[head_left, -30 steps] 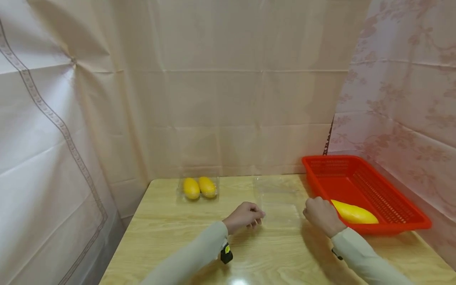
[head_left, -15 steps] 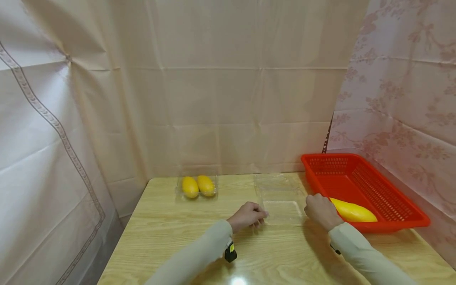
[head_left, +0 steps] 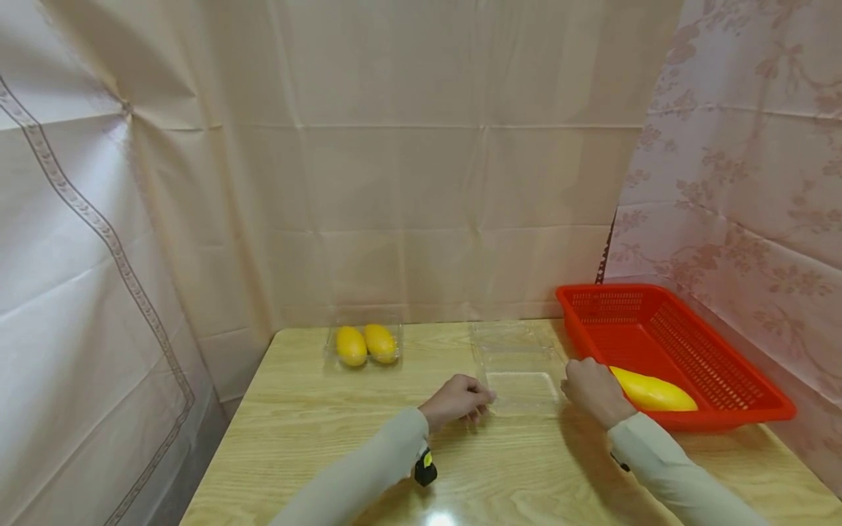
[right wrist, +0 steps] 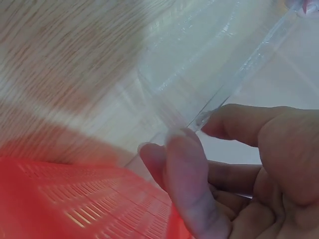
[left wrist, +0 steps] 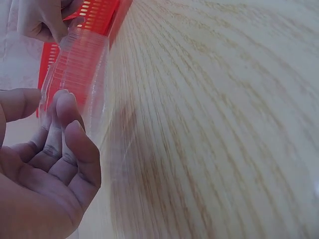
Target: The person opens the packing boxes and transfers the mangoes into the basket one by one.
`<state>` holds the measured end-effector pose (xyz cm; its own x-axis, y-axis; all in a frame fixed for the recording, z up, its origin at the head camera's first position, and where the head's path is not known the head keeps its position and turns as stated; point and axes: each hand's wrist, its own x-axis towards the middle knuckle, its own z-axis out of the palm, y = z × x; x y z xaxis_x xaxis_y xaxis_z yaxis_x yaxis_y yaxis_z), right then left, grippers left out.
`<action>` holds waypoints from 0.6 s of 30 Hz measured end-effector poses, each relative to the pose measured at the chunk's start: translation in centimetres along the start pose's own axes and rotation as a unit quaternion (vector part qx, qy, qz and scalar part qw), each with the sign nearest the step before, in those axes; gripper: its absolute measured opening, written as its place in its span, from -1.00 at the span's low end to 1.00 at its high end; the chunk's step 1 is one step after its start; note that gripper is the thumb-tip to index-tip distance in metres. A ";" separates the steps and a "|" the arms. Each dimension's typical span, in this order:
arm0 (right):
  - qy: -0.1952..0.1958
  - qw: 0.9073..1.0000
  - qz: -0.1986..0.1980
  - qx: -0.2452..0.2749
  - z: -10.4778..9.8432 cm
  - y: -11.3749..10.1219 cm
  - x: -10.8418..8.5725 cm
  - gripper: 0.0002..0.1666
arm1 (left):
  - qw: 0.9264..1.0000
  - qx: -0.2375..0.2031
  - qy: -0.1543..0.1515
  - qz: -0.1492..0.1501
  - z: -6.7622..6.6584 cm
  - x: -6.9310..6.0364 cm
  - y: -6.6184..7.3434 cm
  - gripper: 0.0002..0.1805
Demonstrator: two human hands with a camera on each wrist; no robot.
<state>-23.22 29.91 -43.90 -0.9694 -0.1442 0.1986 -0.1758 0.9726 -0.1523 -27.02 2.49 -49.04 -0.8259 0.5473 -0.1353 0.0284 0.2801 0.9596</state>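
A clear plastic box (head_left: 522, 387) with its lid folded open to the back lies between the hands on the wooden table. My left hand (head_left: 458, 400) pinches its left edge; in the left wrist view the thumb and fingertips of that hand (left wrist: 55, 164) meet at the clear rim. On the opposite side my right hand (head_left: 595, 391) pinches the box's right edge, and in the right wrist view the thumb and index finger of this hand (right wrist: 239, 164) close on a corner of the clear plastic (right wrist: 199, 59).
At the right stands a red basket (head_left: 730, 416) with a yellow mango-like fruit (head_left: 654, 391) inside. Two orange-yellow fruits (head_left: 351, 346) sit in another clear box at the back left. Cloth curtains (head_left: 421, 183) hang behind the table (head_left: 296, 431).
My left hand has shifted slightly right along with the view, which has moved a little. Both hands have stayed at the clear box's edges, almost still over the last half second.
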 end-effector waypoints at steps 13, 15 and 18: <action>0.110 0.994 -0.010 0.008 -0.8 -0.6 0.2 -0.45 | 1.000 0.015 -0.013 0.011 -2.0 -1.3 -0.6 -0.54; 0.129 0.991 -0.015 0.013 -1.1 -0.9 0.1 -0.43 | 1.000 0.012 -0.016 0.015 -2.5 -1.8 -0.8 -0.56; 0.138 0.990 -0.017 0.031 -1.7 -1.5 -0.2 -0.46 | 1.000 0.009 -0.018 0.018 -3.1 -2.7 -0.9 -0.56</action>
<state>-22.49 28.74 -42.10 -0.8803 -0.1128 0.4608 -0.2258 0.9539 -0.1979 -26.55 -1.64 -48.75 -0.8030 0.5856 -0.1104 0.0677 0.2736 0.9595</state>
